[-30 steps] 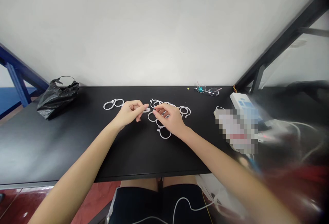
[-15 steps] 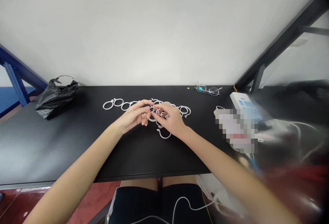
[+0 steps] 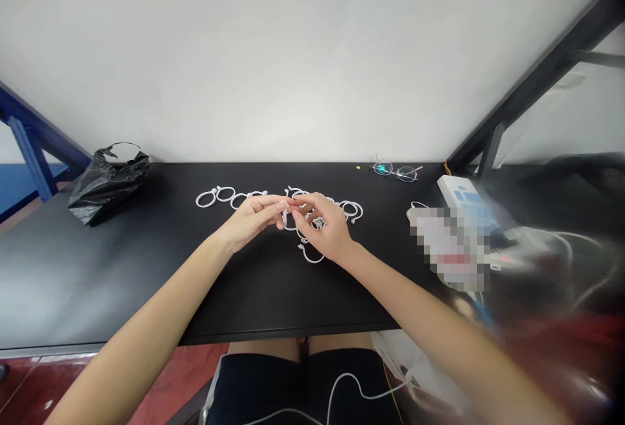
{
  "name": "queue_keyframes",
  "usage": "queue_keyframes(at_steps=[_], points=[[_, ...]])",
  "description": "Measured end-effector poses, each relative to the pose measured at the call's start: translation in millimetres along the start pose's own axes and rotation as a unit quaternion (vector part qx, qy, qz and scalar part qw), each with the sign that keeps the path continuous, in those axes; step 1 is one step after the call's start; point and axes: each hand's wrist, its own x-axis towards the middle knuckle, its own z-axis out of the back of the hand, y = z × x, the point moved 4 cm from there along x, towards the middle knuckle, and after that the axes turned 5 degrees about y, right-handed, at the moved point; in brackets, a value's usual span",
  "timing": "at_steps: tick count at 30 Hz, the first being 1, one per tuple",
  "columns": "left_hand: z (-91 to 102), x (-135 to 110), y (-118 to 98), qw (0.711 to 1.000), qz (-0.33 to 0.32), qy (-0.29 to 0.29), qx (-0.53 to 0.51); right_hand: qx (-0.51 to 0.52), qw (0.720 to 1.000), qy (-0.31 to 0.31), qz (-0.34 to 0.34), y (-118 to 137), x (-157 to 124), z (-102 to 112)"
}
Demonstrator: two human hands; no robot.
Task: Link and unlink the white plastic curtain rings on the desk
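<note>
Bare room on the matte black desk point(image 3: 122, 295) spreads inward from the near edge between the two forearms, and a second open strip runs along the far edge, between the crumpled black plastic bag point(image 3: 108, 185) on the left and the thin round-lensed glasses point(image 3: 394, 170). Mid-desk, the left hand point(image 3: 256, 220), right hand point(image 3: 325, 224) and scattered thin white rings point(image 3: 303, 236) bar passage; toward the right, the white box with blue markings point(image 3: 457, 188) narrows the way.

Soft light leaves pale glare on the black desk point(image 3: 58, 282), with blur far right
</note>
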Motion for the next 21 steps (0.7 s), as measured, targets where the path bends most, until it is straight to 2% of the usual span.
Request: queue_keyframes(at_steps=[4, 8, 11, 15, 21], points=[[-1.5, -0.4, 1.6, 0.998, 0.007, 0.010, 0.059, 0.003, 1.000, 0.020, -0.009, -1.7, 0.1, -2.0], [-2.5, -0.1, 2.7, 0.994, -0.022, 0.032, 0.100, 0.000, 1.000, 0.019, -0.002, -5.0, 0.4, -2.6], [-3.5, 0.7, 3.0, 0.995, -0.033, 0.050, 0.082, -0.003, 1.000, 0.021, 0.000, -5.8, 1.3, -2.5], [-6.4, 0.1, 1.6, 0.995, -0.015, 0.084, 0.053, -0.012, 1.000, 0.018, 0.012, -5.4, 1.5, -2.7], [-7.0, -1.5, -3.6, 0.997, -0.009, 0.065, 0.044, -0.032, 0.999, 0.018, 0.003, -6.6, -0.3, -4.6]])
